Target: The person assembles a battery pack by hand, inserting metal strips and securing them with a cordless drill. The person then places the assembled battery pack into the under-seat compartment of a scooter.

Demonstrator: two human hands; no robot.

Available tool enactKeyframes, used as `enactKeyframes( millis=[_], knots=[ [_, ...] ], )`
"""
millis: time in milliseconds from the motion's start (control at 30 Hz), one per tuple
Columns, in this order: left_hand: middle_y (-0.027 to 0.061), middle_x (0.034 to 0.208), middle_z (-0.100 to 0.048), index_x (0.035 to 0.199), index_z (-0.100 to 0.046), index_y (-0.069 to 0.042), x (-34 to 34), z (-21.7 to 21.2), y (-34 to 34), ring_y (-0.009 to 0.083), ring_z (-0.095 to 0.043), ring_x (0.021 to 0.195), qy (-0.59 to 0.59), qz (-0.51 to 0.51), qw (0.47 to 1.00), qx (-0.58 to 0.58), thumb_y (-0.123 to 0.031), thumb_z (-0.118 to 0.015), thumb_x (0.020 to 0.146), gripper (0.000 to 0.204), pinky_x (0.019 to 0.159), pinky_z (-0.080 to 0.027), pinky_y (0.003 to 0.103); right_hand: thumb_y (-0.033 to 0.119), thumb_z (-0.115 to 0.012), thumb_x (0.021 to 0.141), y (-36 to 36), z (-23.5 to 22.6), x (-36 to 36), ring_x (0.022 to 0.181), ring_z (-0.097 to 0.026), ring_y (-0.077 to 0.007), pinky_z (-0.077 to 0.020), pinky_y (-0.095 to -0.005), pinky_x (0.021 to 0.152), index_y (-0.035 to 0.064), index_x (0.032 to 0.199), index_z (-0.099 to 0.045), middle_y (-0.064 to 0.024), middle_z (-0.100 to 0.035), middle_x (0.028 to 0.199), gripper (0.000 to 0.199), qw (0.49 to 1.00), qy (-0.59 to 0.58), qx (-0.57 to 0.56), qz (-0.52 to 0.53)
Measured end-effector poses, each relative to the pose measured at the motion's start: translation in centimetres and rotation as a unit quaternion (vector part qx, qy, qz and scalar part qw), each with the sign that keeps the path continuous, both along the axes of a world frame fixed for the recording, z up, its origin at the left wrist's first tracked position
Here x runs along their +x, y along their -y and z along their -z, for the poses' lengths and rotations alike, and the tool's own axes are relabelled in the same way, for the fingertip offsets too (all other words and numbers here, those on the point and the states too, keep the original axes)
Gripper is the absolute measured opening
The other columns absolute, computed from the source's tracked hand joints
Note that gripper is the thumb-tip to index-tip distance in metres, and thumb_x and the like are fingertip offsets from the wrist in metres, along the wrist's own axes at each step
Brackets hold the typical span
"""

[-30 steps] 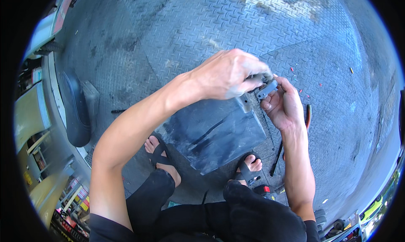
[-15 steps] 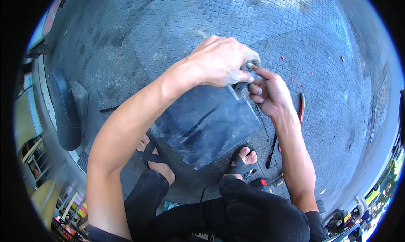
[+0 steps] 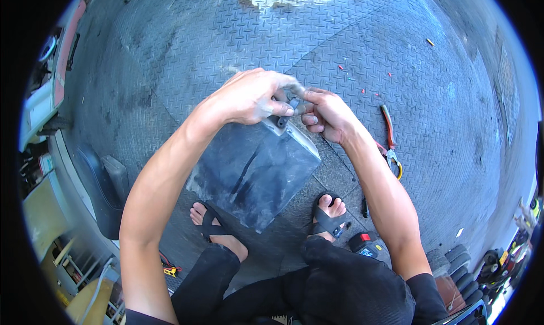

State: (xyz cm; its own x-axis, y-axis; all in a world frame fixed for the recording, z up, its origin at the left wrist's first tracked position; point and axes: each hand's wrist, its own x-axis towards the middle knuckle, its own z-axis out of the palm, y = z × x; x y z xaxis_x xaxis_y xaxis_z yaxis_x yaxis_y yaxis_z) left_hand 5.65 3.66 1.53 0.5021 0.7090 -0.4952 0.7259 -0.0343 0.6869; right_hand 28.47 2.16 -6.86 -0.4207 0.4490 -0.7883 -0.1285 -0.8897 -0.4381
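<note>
My left hand (image 3: 255, 98) pinches a small dark oblong part (image 3: 288, 113) between thumb and fingers. This part sits over the far corner of a dark, scuffed panel-shaped piece (image 3: 255, 169) with a pale edge, lying on the floor between my feet; whether the two touch I cannot tell. Close by on the right, my right hand (image 3: 328, 115) has thumb and forefinger pressed together at the left fingertips, its other fingers curled. Whatever is between those right fingertips is too small and blurred to name.
Pliers (image 3: 390, 133) with red and yellow handles lie right of my right forearm. Small red bits (image 3: 363, 91) dot the tread-plate floor (image 3: 226, 36). A black device with a red top (image 3: 362, 243) lies by my right foot. A dark padded seat (image 3: 93, 180) is at the left.
The view has shifted, so hands and panel appear farther left. More of the small dark part shows beneath my left thumb. Both hands stay close together over the panel's far corner.
</note>
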Motion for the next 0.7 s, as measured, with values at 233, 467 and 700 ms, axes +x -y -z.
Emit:
enactKeyframes(
  millis=[233,467,700],
  knots=[
    [0.0168,0.098,-0.084,0.130,-0.075,-0.005,0.1,-0.4,-0.1,0.0304,-0.080,0.087,0.011,0.022,1.000,0.008,-0.015,-0.082,0.093,0.039,0.083,-0.059,0.041,0.022,-0.075,0.106,3.1,4.0,0.4,0.080,-0.066,-0.0111,-0.0537,-0.0315,0.068,-0.0003,0.149,-0.066,-0.0059,-0.076,0.095,0.050,0.971,0.107,0.172,-0.127],
    [0.0163,0.098,-0.082,0.130,-0.072,-0.003,0.3,-0.8,-1.2,0.0345,-0.079,0.096,-0.031,0.033,0.998,-0.050,-0.021,-0.084,0.093,0.043,0.088,-0.059,0.044,0.008,-0.074,0.103,4.3,5.8,-0.6,0.106,-0.076,-0.0175,-0.0594,-0.0365,0.095,0.0078,0.154,-0.065,-0.0159,-0.082,0.120,0.052,0.954,0.110,0.268,-0.075],
    [0.0224,0.103,-0.078,0.127,-0.068,0.001,-0.2,-0.8,-2.1,0.0321,-0.075,0.095,-0.063,0.015,0.997,-0.050,-0.020,-0.088,0.088,0.049,0.086,-0.058,0.043,0.011,-0.072,0.102,2.0,6.8,-1.1,0.113,-0.075,-0.0270,-0.0569,-0.0401,0.102,0.0053,0.158,-0.059,-0.0181,-0.079,0.124,0.057,0.903,0.092,0.375,-0.188]
  ],
)
